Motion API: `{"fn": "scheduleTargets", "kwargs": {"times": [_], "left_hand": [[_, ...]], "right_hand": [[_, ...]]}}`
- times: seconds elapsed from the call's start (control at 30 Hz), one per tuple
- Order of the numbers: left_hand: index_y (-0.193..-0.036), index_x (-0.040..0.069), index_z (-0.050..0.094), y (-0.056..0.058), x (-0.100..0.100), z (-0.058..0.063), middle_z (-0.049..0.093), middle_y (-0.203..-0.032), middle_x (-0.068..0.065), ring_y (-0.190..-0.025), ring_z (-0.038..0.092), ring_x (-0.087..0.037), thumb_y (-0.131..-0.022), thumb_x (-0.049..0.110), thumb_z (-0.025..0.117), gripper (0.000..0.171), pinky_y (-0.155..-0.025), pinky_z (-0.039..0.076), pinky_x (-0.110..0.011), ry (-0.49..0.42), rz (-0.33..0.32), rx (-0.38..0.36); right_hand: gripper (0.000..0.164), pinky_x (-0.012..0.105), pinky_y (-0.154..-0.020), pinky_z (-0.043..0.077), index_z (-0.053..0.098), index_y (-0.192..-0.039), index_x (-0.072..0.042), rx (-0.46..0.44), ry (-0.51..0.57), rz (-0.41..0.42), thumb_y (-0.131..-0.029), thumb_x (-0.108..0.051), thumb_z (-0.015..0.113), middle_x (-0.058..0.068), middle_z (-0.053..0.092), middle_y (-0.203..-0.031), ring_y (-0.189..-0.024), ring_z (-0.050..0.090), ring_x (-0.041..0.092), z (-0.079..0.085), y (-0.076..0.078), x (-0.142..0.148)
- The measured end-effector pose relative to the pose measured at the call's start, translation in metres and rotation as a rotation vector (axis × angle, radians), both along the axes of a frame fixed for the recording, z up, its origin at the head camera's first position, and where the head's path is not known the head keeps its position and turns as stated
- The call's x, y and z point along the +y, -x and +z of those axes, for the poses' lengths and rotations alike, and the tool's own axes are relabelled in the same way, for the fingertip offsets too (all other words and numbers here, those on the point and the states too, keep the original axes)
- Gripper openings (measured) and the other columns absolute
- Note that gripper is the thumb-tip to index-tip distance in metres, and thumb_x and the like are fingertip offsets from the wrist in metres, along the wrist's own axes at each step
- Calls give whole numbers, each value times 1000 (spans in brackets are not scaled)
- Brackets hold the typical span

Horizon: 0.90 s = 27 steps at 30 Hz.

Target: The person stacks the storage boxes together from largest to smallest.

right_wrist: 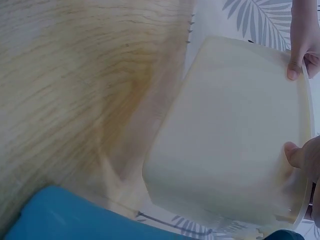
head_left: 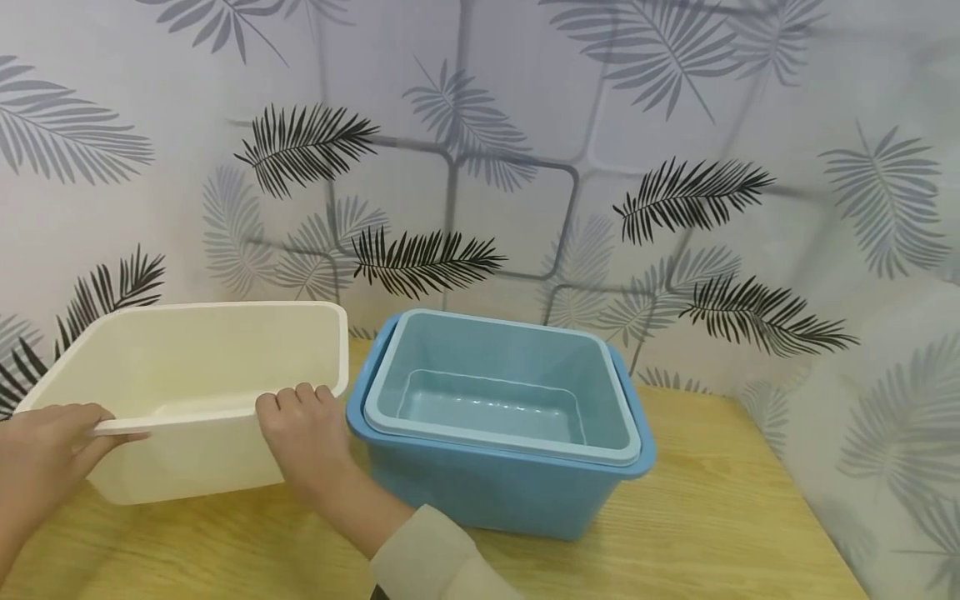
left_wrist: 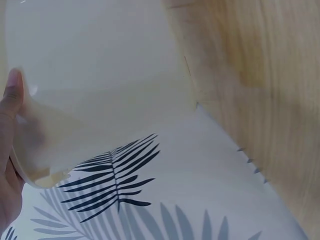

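A cream plastic basin (head_left: 202, 462) is at the left of the head view, its open top facing up and toward me. My left hand (head_left: 52, 446) grips its near rim at the left corner, thumb below on the outer wall. The right hand (head_left: 306, 442) holds the same rim near its right corner, fingers curled over the edge. Both thumbs press the outer wall in the right wrist view, where the basin (right_wrist: 235, 130) fills the right half. Whether its base touches the table cannot be told.
To the right stands a blue basin (head_left: 480, 487) with a lighter blue basin (head_left: 502, 346) nested inside it. They sit close beside the cream one on a wood-grain table (head_left: 712, 500). A leaf-patterned wall covering (head_left: 525, 125) rises behind the table.
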<state>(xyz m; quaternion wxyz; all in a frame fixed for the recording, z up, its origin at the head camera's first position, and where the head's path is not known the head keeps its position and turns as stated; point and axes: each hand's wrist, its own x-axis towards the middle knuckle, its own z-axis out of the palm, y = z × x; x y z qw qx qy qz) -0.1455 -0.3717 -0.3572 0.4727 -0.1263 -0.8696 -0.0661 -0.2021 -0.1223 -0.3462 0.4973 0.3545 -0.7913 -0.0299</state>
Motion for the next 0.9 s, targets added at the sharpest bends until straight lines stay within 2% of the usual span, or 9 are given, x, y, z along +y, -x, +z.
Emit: {"fn": "scheduleTargets", "kwargs": {"times": [0.23, 0.37, 0.53, 0.6, 0.67, 0.8, 0.83, 0.9], "left_hand": [[-59, 3, 62, 2, -2, 18, 61, -52, -15, -38, 49, -30, -77, 72, 30, 78, -37, 33, -24, 26, -7, 17], [-59, 2, 62, 3, -3, 26, 60, -53, -17, -39, 50, -31, -78, 72, 27, 80, -38, 32, -24, 28, 2, 26], [-61, -3, 62, 3, -1, 40, 60, -53, -21, -39, 51, -33, -82, 68, 29, 81, -37, 32, -20, 44, -12, 67], [-62, -4, 63, 4, 0, 46, 61, -53, -21, -38, 50, -30, -82, 67, 32, 80, -38, 32, -18, 41, -25, 84], [-62, -4, 62, 4, 2, 52, 61, -54, -21, -39, 50, -29, -81, 67, 32, 80, -39, 31, -17, 31, -27, 78], [-65, -4, 63, 4, 3, 61, 61, -55, -20, -39, 46, -18, -80, 69, 30, 81, -41, 29, -16, 20, -6, 54], [-66, -4, 63, 4, 3, 64, 61, -56, -21, -39, 46, -19, -79, 69, 28, 82, -41, 28, -16, 18, -4, 44], [-66, -4, 63, 5, 4, 68, 61, -56, -21, -40, 42, -9, -79, 69, 27, 83, -42, 28, -15, 12, 0, 29]], "right_hand": [[19, 16, -52, 31, 53, -67, -22, 27, 26, 18, -81, -11, 57, -12, 53, -57, -53, 44, 4, 15, 2, 2], [24, 16, -50, 28, 51, -63, -22, 79, 58, 38, -86, -17, 59, -11, 48, -53, -52, 43, 4, 26, 3, 5], [25, 15, -53, 34, 53, -65, -22, 86, 71, 50, -89, -25, 59, -11, 52, -57, -57, 50, 3, 39, 5, 8], [25, 15, -54, 36, 53, -66, -22, 82, 67, 46, -90, -28, 59, -11, 54, -59, -59, 52, 4, 45, 5, 10], [26, 15, -55, 37, 53, -66, -21, 76, 61, 42, -89, -32, 61, -11, 55, -60, -60, 53, 4, 50, 5, 12], [27, 15, -55, 36, 54, -67, -21, 81, 47, 25, -84, -39, 65, -12, 55, -61, -61, 54, 3, 59, 6, 16], [27, 15, -55, 36, 54, -67, -22, 84, 47, 22, -82, -41, 66, -12, 55, -61, -61, 54, 3, 61, 7, 17], [28, 15, -55, 36, 54, -67, -22, 95, 51, 16, -79, -43, 68, -12, 56, -61, -61, 54, 3, 65, 8, 18]]}}
